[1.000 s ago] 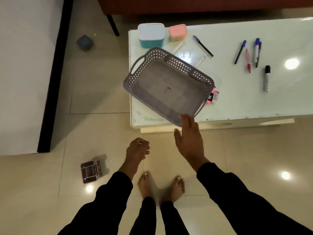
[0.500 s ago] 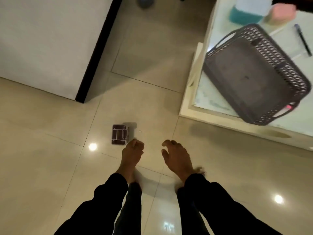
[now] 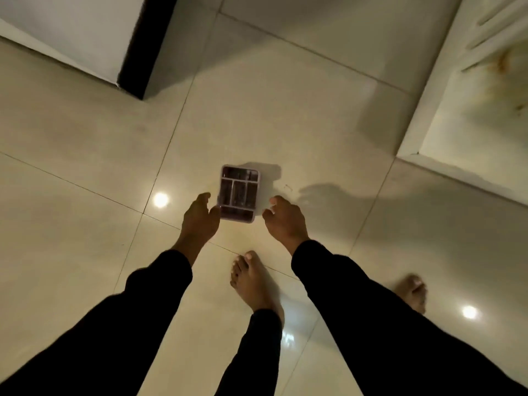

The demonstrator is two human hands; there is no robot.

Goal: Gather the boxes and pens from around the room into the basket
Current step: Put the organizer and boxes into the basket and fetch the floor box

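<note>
Head view, small divided box (image 3: 239, 193) on the floor tiles ahead of my bare feet, my left hand (image 3: 199, 220) loosely curled, empty, seemingly brushing its left edge, my right hand (image 3: 285, 221) relaxed, empty, just right of it, both arms reaching down

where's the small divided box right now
In the head view the box lies on the floor tiles near the middle, between the left hand and right hand, just ahead of a bare foot.
</note>
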